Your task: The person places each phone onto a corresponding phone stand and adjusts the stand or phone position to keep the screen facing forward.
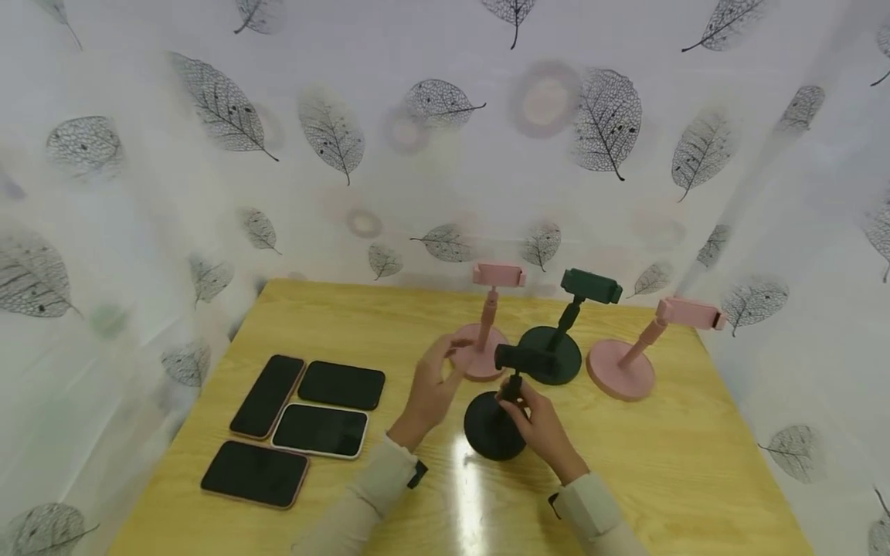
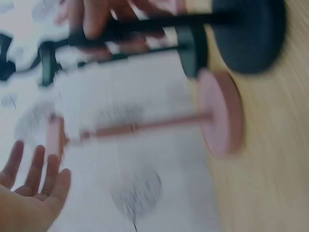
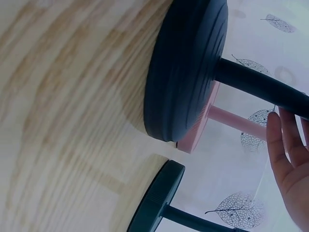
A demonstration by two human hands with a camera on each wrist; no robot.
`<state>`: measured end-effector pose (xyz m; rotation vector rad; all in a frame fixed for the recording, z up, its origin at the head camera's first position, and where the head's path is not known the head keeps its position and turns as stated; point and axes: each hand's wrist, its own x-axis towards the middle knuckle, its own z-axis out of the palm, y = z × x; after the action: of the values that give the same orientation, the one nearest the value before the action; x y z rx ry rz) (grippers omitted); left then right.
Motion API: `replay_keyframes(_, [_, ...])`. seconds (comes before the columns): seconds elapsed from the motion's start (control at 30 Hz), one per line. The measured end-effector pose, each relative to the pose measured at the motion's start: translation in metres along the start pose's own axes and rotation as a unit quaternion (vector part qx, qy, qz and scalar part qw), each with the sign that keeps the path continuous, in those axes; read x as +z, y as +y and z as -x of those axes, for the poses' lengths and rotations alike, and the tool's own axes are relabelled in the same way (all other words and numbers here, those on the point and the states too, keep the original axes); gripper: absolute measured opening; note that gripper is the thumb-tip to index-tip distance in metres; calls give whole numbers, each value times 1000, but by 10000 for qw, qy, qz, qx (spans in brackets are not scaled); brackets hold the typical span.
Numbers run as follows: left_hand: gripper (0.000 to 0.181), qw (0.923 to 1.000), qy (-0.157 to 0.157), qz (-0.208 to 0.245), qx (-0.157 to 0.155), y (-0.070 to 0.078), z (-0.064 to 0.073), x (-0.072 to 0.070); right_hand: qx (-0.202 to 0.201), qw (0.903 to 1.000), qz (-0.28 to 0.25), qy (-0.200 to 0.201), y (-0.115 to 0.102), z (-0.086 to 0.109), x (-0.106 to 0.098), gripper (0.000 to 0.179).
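My right hand grips the pole of a black phone stand, thumb and fingers just below its clamp head. In the right wrist view, the black round base is close over the wood, with a shadow beside it. My left hand holds nothing; its fingers are spread and relaxed, left of the black stand. It overlaps the base of a pink phone stand in the head view. In the left wrist view, the left hand's fingers are apart and slightly bent.
A dark green phone stand and another pink phone stand stand at the back right. Several phones, among them a white-edged phone, lie screen up at the left. A leaf-print curtain hangs behind the wooden table.
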<state>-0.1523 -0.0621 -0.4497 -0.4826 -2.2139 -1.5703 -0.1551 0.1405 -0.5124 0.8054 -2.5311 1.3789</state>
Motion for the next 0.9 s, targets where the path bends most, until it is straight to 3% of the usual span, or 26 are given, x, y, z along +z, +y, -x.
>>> replay_keyframes(0.07, [21, 9960, 155, -607, -638, -14, 10, -25, 29, 10000, 18, -51, -1, 1, -1, 15])
replay_keyframes(0.13, [20, 9821, 118, -1275, -1378, -29, 18, -51, 61, 9999, 77, -60, -2, 2, -1, 16])
replay_keyframes(0.17, [22, 9709, 19, -1609, -1774, -37, 22, -64, 52, 9999, 104, -61, -3, 2, -2, 17])
replay_keyframes(0.23, [28, 9411, -294, -2325, -2436, -53, 28, -88, 54, 9999, 122, -53, -4, 1, -2, 19])
replay_keyframes(0.3, [35, 9099, -754, -3012, -2750, -70, 33, -110, 36, 9999, 117, -62, -6, 1, -2, 21])
replay_keyframes(0.37, [43, 8849, -1226, -3577, -2720, -86, 39, -128, -9, 9999, 74, -81, -10, 0, -3, 21])
replay_keyframes(0.43, [52, 8688, -1646, -4002, -2407, -101, 43, -141, -24, 9999, 70, -116, -18, -2, -6, 20])
replay_keyframes(0.57, [65, 8534, -2370, -4325, -1689, -121, 44, -153, 16, 9997, 80, -217, -34, -4, -13, 18])
replay_keyframes(0.67, [69, 8441, -2884, -4303, -1386, -129, 40, -154, 61, 9996, 51, -273, -38, -5, -15, 17])
replay_keyframes(0.8, [76, 8266, -3477, -4259, -1204, -132, 31, -151, 84, 9996, 9, -263, -39, -5, -15, 17])
replay_keyframes(0.9, [83, 8156, -3689, -4269, -1285, -131, 25, -146, 57, 9997, -43, -244, -39, -5, -15, 17])
